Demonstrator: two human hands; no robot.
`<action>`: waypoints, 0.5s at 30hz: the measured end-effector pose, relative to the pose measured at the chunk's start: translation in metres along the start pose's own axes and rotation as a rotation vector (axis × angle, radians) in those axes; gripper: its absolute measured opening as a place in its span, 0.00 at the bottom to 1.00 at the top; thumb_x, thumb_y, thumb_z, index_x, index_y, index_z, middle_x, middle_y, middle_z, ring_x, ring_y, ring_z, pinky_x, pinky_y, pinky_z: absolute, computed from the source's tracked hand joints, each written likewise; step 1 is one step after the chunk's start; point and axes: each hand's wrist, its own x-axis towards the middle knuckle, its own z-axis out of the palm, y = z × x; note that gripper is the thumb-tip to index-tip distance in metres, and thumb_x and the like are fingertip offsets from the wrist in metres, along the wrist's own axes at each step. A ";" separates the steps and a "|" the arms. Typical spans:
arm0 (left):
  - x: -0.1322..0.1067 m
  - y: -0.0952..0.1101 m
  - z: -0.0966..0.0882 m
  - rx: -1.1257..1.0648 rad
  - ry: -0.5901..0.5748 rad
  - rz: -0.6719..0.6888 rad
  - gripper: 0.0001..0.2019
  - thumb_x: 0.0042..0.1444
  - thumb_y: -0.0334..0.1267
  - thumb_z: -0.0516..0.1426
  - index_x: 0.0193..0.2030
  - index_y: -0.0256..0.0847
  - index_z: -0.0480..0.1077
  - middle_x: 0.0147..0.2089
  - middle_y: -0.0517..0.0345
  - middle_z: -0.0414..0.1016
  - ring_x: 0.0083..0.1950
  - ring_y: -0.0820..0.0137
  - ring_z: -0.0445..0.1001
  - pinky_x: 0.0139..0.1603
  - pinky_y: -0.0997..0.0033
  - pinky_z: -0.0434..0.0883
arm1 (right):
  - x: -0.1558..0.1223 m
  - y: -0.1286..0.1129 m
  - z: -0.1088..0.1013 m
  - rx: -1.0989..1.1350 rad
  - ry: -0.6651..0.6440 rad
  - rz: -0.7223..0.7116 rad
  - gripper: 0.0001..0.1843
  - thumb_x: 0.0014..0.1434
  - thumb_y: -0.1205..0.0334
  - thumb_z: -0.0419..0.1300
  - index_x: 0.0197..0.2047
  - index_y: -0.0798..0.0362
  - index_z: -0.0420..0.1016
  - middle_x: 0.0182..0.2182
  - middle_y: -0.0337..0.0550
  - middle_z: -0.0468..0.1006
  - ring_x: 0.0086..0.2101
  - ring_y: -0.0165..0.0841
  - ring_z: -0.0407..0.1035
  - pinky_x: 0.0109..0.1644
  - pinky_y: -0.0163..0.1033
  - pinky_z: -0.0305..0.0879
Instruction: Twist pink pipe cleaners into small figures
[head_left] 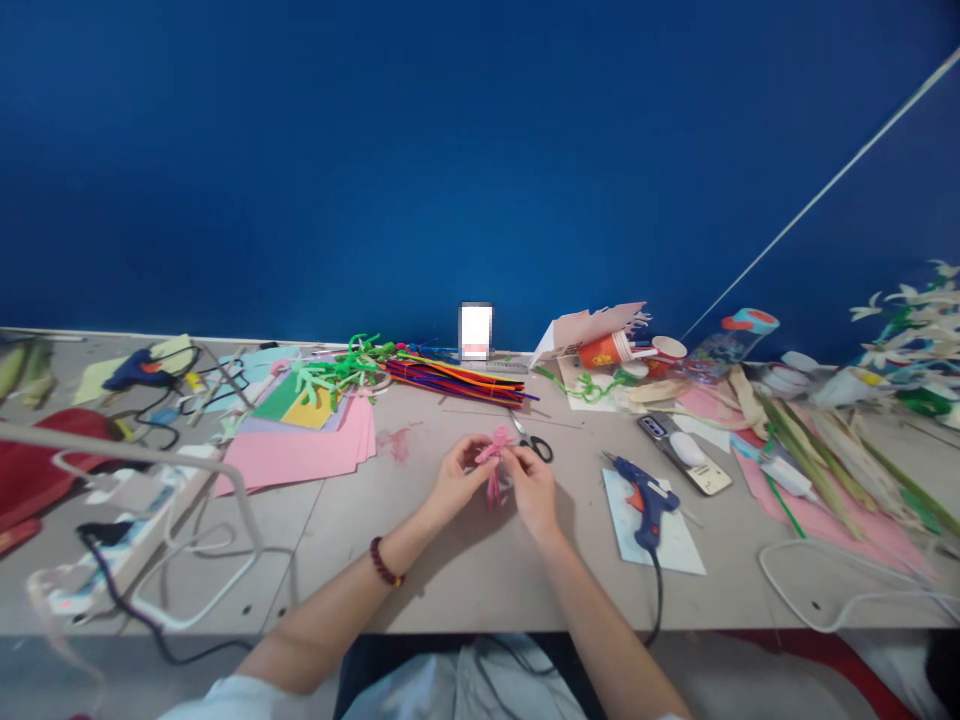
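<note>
A small bundle of pink pipe cleaners (pixel 492 465) is twisted into a loose, branching shape. My left hand (pixel 457 475) and my right hand (pixel 531 487) both pinch it, fingers close together, above the beige tabletop (pixel 450 570). Part of the bundle hangs below my fingers. Just beyond my right hand lie black-handled scissors (pixel 534 442). To its right stands a blue hot glue gun (pixel 645 500) on a white sheet, its cord running off the table's front edge.
Multicoloured pipe cleaners (pixel 457 380) and green twisted pipe cleaners (pixel 337 372) lie ahead, beside stacked pink craft paper (pixel 300 450). A phone (pixel 684 453), paper cups (pixel 607 350), long green-and-cream leaves (pixel 817 470) and a white cable (pixel 825 585) lie to the right. A power strip (pixel 120 530) sits left.
</note>
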 end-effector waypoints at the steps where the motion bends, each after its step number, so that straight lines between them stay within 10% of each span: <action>1: 0.000 0.001 -0.001 -0.013 -0.012 0.008 0.14 0.45 0.40 0.64 0.39 0.39 0.72 0.39 0.53 0.76 0.40 0.68 0.73 0.44 0.69 0.69 | -0.002 -0.002 -0.001 -0.093 0.011 -0.094 0.09 0.52 0.56 0.60 0.30 0.53 0.78 0.28 0.41 0.75 0.29 0.31 0.66 0.36 0.37 0.62; 8: 0.000 0.004 0.000 -0.130 0.072 -0.062 0.11 0.43 0.41 0.64 0.33 0.38 0.73 0.32 0.57 0.75 0.32 0.72 0.71 0.34 0.74 0.69 | -0.009 -0.013 0.000 -0.393 0.038 -0.470 0.08 0.58 0.61 0.56 0.34 0.50 0.76 0.29 0.42 0.73 0.33 0.34 0.67 0.39 0.40 0.64; 15: 0.003 0.004 -0.002 -0.218 0.119 -0.099 0.10 0.41 0.41 0.65 0.29 0.38 0.74 0.29 0.60 0.73 0.28 0.76 0.66 0.30 0.77 0.65 | -0.007 -0.014 0.007 -0.076 -0.007 -0.196 0.07 0.53 0.58 0.61 0.29 0.51 0.77 0.27 0.41 0.74 0.29 0.31 0.67 0.33 0.35 0.64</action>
